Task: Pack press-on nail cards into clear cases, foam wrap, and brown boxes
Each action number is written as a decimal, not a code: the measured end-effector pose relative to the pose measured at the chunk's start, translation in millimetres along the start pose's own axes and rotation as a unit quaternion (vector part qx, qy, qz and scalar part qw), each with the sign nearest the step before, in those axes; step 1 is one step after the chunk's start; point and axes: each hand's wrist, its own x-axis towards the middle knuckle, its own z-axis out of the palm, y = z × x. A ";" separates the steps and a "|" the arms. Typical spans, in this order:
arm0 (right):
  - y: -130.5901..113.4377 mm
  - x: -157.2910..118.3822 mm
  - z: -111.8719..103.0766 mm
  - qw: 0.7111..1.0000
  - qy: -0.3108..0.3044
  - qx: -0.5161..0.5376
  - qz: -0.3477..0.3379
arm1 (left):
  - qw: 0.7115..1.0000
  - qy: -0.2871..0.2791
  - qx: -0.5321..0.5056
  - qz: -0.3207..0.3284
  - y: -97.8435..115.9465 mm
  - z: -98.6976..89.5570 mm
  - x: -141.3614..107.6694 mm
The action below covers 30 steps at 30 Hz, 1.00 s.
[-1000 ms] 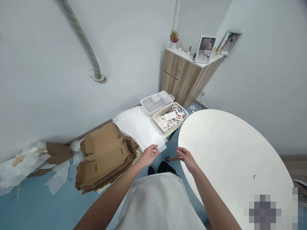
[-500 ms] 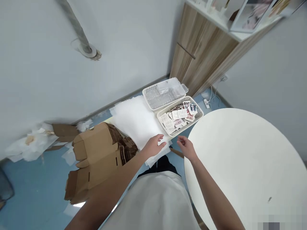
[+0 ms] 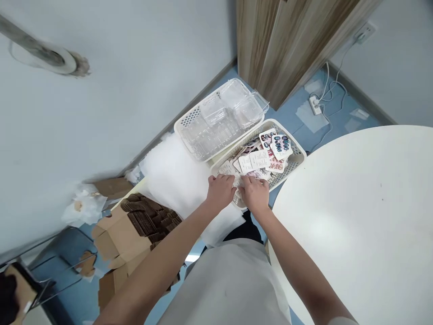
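Both hands are at the near left end of a white perforated basket [image 3: 293, 155] full of cards. My left hand [image 3: 219, 192] reaches over the rim, its curled fingers on a white printed card [image 3: 237, 180]. Close beside it, my right hand [image 3: 256, 195] has its fingers bent onto the same card's other side. The fingertips are partly hidden among the cards. Further along lie more printed cards [image 3: 253, 161] and a card with dark blue glossy nail-like pieces [image 3: 281, 146]. Behind stands a second white basket [image 3: 189, 151] holding clear plastic boxes [image 3: 216, 122].
White foam sheets [image 3: 176, 176] lie left of the baskets, beside flattened brown cardboard boxes [image 3: 131, 239]. A round white table [image 3: 355, 216] stands at the right. A wood-grain cabinet [image 3: 270, 45] and a power strip with cables [image 3: 314, 105] are behind.
Both hands have moved forward from in front of the basket onto the cards at its near end, and their fingers have bent. The view has shifted closer to the baskets.
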 end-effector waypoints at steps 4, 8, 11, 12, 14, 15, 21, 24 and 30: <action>1.8 -0.4 1.5 1.000 -0.005 0.012 0.001 | 1.000 -0.013 0.025 -0.013 -1.6 0.5 1.1; 3.1 -0.5 2.6 1.000 -0.009 0.029 0.002 | 0.999 -0.011 0.031 -0.021 -4.5 0.4 4.6; 2.8 0.4 4.1 0.999 -0.013 0.039 0.009 | 0.999 -0.009 0.030 -0.024 -7.0 1.3 7.3; 2.6 1.1 4.2 0.999 -0.014 0.046 0.011 | 0.999 -0.011 0.031 -0.024 -7.7 1.6 7.9; 2.8 2.9 2.7 0.997 -0.014 0.069 0.014 | 0.999 -0.015 0.034 -0.022 -8.1 1.7 8.6; 3.3 3.9 1.0 0.996 -0.012 0.088 0.016 | 0.999 -0.014 0.032 -0.021 -7.6 1.5 8.4; 8.2 0.6 -20.7 0.915 -0.007 0.397 0.079 | 0.989 0.090 -0.107 -0.042 4.8 -4.1 -7.4; 2.8 -14.8 -31.4 0.799 0.013 0.590 0.118 | 0.950 0.111 -0.286 -0.060 11.8 -6.3 -24.8; -25.5 -72.9 -33.7 0.676 0.036 0.720 0.152 | 0.854 0.117 -0.507 -0.024 20.5 -4.7 -72.5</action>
